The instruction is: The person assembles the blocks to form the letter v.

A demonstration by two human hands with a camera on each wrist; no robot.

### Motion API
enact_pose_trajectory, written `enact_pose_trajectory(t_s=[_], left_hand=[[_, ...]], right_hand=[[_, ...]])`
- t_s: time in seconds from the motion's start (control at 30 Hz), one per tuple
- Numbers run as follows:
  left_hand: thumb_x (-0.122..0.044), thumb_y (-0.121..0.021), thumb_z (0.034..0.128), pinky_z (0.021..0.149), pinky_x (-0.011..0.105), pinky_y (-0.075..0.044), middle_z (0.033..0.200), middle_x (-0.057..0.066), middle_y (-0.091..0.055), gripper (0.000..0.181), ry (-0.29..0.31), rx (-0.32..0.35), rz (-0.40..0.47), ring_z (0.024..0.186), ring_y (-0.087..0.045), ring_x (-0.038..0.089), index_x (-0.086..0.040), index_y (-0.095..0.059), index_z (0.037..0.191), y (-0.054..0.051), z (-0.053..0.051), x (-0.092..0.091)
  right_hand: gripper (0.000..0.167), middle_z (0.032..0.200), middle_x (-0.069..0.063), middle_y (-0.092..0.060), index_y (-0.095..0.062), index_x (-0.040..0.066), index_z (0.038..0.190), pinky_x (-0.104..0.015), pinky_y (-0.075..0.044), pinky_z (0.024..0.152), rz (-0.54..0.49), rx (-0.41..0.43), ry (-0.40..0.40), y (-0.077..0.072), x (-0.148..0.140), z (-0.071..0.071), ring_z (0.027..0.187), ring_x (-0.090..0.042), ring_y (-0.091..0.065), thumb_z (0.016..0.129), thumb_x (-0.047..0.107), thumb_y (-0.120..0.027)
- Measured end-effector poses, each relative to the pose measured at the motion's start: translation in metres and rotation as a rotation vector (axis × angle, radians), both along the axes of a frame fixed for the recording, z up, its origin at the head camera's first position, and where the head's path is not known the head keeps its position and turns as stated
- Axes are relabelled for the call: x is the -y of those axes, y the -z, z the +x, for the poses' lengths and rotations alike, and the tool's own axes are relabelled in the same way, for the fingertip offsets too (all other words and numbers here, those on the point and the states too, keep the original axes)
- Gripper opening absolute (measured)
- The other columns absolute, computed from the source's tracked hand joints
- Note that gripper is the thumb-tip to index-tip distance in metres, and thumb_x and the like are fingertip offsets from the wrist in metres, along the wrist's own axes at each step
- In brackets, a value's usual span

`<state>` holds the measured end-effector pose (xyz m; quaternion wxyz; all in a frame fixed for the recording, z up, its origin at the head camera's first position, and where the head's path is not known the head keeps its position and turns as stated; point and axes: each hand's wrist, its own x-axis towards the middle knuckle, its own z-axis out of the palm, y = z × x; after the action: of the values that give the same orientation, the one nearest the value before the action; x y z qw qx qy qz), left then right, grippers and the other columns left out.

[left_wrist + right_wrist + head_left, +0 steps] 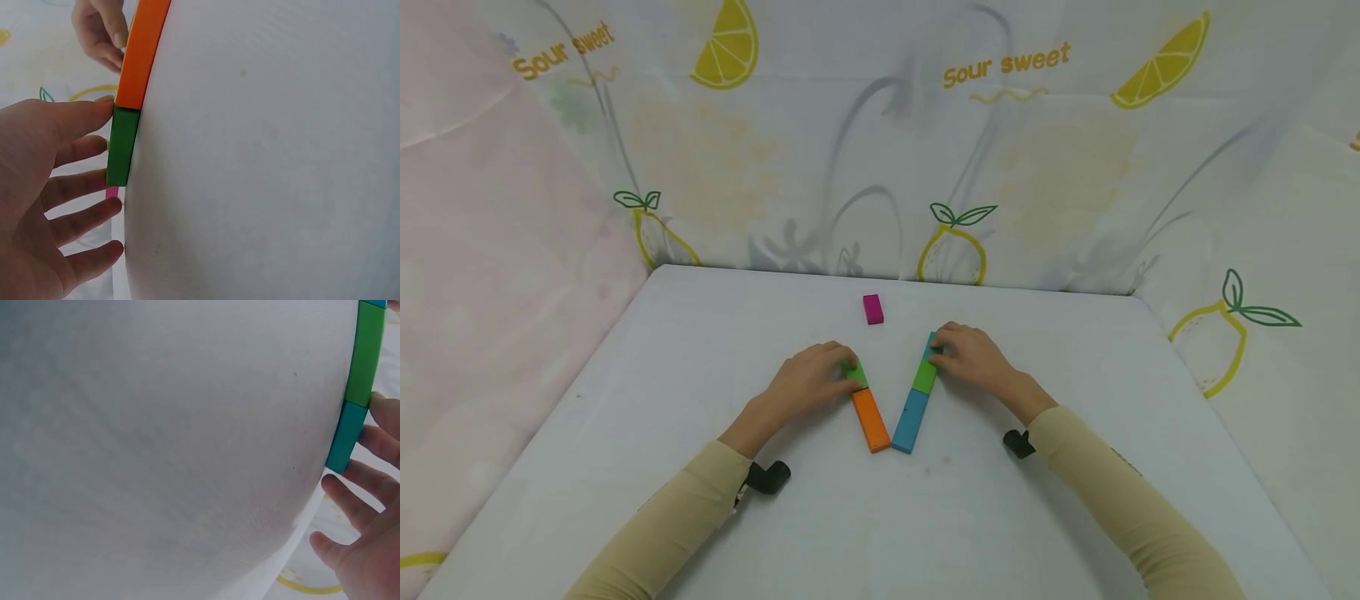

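Observation:
Blocks form a V on the white table. On its left side, an orange block (871,421) meets a short green block (124,147) end to end. The left hand (808,375) touches the green block with its thumb and fingertips, the fingers spread in the left wrist view. On the V's right side lie a long blue block (910,421), a light green block (924,377) and a short teal block (347,436). The right hand (973,357) has its thumb and fingertips at the teal block, partly covering it in the head view.
A magenta block (873,309) lies alone near the back of the white table (880,533). Behind the table hangs a pale cloth (820,142) with lemon prints. Black wrist devices (769,477) show at both sleeves.

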<state>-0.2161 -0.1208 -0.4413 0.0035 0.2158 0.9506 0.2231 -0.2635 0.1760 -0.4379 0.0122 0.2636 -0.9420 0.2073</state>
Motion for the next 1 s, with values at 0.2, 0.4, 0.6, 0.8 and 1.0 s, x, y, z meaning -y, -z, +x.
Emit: enact_pose_trajectory(t_s=[0.2,0.4,0.6,0.8,1.0], left_hand=[[-0.041,-0.073,0.0887,0.09,0.04,-0.055,0.117,-0.002,-0.066,0.029,-0.002,0.009,-0.012,0.106,-0.062,0.019,-0.021,-0.067,0.109,0.0013,-0.0004,0.0001],[-0.04,-0.073,0.0889,0.092,0.041,-0.055,0.117,-0.001,-0.067,0.029,0.004,0.007,-0.003,0.108,-0.062,0.019,-0.02,-0.068,0.11,-0.0006,0.0008,-0.0005],[-0.04,-0.073,0.0888,0.093,0.04,-0.055,0.116,-0.001,-0.067,0.03,0.003,0.007,-0.005,0.107,-0.062,0.02,-0.02,-0.068,0.11,-0.0008,0.0009,-0.0011],[-0.04,-0.073,0.0884,0.093,0.04,-0.055,0.118,-0.001,-0.066,0.03,-0.001,0.017,-0.011,0.108,-0.062,0.02,-0.02,-0.067,0.11,0.0001,0.0009,-0.0011],[-0.045,-0.074,0.0863,0.092,0.039,-0.056,0.118,-0.002,-0.065,0.033,-0.005,0.028,-0.019,0.108,-0.061,0.019,-0.022,-0.067,0.11,0.0017,0.0004,-0.0009]], right_hand=[[0.022,0.119,-0.009,-0.068,-0.073,0.007,0.107,-0.049,-0.05,0.097,-0.004,-0.003,-0.003,0.0005,0.0002,0.0001,0.11,-0.028,-0.065,0.092,0.023,-0.071],[0.022,0.119,-0.008,-0.068,-0.073,0.008,0.107,-0.048,-0.05,0.097,0.0,-0.013,0.003,0.0021,-0.0002,-0.0008,0.11,-0.028,-0.065,0.091,0.024,-0.071],[0.023,0.118,-0.009,-0.068,-0.073,0.007,0.108,-0.048,-0.051,0.096,0.003,-0.01,0.0,0.0016,-0.0001,-0.0005,0.109,-0.028,-0.065,0.091,0.023,-0.071],[0.023,0.118,-0.009,-0.068,-0.073,0.007,0.108,-0.048,-0.051,0.096,0.004,-0.01,0.002,0.0008,0.0004,-0.0002,0.11,-0.028,-0.065,0.092,0.023,-0.071],[0.023,0.118,-0.009,-0.068,-0.073,0.007,0.108,-0.047,-0.051,0.097,-0.004,-0.011,0.002,0.0024,0.0005,-0.0009,0.11,-0.028,-0.065,0.091,0.023,-0.071]])
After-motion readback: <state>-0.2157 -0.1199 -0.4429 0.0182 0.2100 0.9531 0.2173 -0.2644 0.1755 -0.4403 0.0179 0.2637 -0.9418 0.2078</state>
